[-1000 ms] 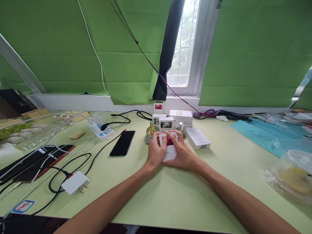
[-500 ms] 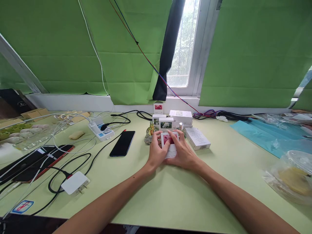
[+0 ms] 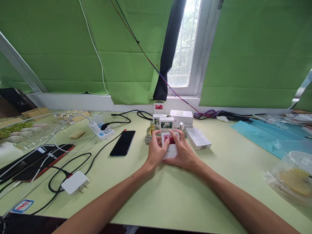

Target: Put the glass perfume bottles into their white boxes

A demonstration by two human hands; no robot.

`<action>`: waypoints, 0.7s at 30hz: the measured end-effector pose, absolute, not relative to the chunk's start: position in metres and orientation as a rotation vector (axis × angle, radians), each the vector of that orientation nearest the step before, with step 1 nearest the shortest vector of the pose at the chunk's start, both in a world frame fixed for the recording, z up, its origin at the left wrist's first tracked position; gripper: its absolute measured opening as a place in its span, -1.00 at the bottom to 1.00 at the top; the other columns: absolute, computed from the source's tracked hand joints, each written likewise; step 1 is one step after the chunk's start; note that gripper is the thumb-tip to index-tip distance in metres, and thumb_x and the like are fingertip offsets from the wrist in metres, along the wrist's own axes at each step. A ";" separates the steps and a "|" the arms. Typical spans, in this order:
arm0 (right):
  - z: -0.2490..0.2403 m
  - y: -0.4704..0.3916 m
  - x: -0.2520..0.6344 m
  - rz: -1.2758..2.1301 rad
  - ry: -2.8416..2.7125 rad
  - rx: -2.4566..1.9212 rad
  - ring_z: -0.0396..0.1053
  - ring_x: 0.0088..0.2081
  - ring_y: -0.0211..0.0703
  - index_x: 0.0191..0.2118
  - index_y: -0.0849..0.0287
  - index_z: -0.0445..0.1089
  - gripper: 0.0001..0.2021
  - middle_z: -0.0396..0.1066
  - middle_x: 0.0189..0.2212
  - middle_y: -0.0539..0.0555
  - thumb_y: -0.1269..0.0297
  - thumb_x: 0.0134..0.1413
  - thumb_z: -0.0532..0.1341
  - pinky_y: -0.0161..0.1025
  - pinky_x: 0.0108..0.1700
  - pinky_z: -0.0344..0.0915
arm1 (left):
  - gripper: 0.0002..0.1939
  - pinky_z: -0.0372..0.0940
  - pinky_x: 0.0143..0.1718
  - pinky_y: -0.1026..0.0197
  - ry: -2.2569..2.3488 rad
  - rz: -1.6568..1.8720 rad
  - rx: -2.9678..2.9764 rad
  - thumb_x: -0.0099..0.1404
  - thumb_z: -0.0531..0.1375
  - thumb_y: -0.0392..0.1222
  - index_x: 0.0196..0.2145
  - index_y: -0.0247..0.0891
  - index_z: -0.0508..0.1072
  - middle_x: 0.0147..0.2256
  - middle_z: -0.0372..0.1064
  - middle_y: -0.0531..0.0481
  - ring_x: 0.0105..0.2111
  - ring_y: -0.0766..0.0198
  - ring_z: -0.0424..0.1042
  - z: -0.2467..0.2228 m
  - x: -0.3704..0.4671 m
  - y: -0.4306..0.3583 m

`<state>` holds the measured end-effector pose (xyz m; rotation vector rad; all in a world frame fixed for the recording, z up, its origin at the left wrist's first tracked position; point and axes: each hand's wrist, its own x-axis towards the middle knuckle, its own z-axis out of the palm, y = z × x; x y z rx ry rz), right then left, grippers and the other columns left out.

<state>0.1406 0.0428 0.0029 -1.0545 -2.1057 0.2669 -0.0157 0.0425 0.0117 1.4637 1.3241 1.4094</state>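
Observation:
Between my two hands is a small white box (image 3: 172,152) with a picture of pink-red flowers on its face. My left hand (image 3: 155,149) grips its left side, the thumb lying across the picture. From the right, my right hand (image 3: 184,151) holds the other side, fingers over the top edge. Just behind my hands stand glass bottles, one with a gold top (image 3: 152,126) and one with a silver cap (image 3: 181,126); both are partly hidden. Beyond them is a white box with a white-flower picture (image 3: 166,123). A white box with printed text (image 3: 198,138) lies to the right.
A black phone (image 3: 122,143) lies left of my hands. Further left are a power strip (image 3: 101,131), a white charger (image 3: 75,182) and loose cables. At right are a blue plastic sheet (image 3: 258,133) and a bagged clear container (image 3: 296,177). Green blinds (image 3: 136,71) hang behind the table.
Almost nothing differs. The view has shifted very slightly, and both hands keep their hold on the box with the pink-red flower picture.

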 end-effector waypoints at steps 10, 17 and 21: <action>0.007 0.041 0.141 0.335 -2.120 -1.120 0.08 0.37 0.39 0.48 0.12 -0.09 0.16 -0.19 0.41 0.40 0.04 -0.20 0.51 0.22 0.22 0.31 | -0.50 0.42 -0.31 0.09 1.480 1.262 1.626 0.31 0.24 0.12 0.06 -0.15 0.19 -0.26 0.50 -0.07 -0.29 0.07 0.56 0.020 -0.016 0.037; 0.008 0.040 0.141 0.356 -2.117 -1.139 0.08 0.38 0.41 0.47 0.12 -0.06 0.16 -0.22 0.44 0.41 -0.02 -0.20 0.51 0.24 0.23 0.29 | -0.53 0.40 -0.28 0.07 1.589 1.192 1.762 0.35 0.19 0.14 0.07 -0.17 0.23 -0.23 0.53 -0.12 -0.25 0.00 0.56 0.021 -0.019 0.037; 0.006 0.041 0.141 0.406 -2.102 -1.125 0.06 0.39 0.39 0.46 0.09 -0.04 0.15 -0.19 0.43 0.40 0.00 -0.21 0.51 0.24 0.26 0.26 | -0.55 0.38 -0.29 0.09 1.618 1.140 1.851 0.38 0.15 0.11 0.10 -0.18 0.25 -0.20 0.56 -0.15 -0.28 0.00 0.57 0.020 -0.020 0.039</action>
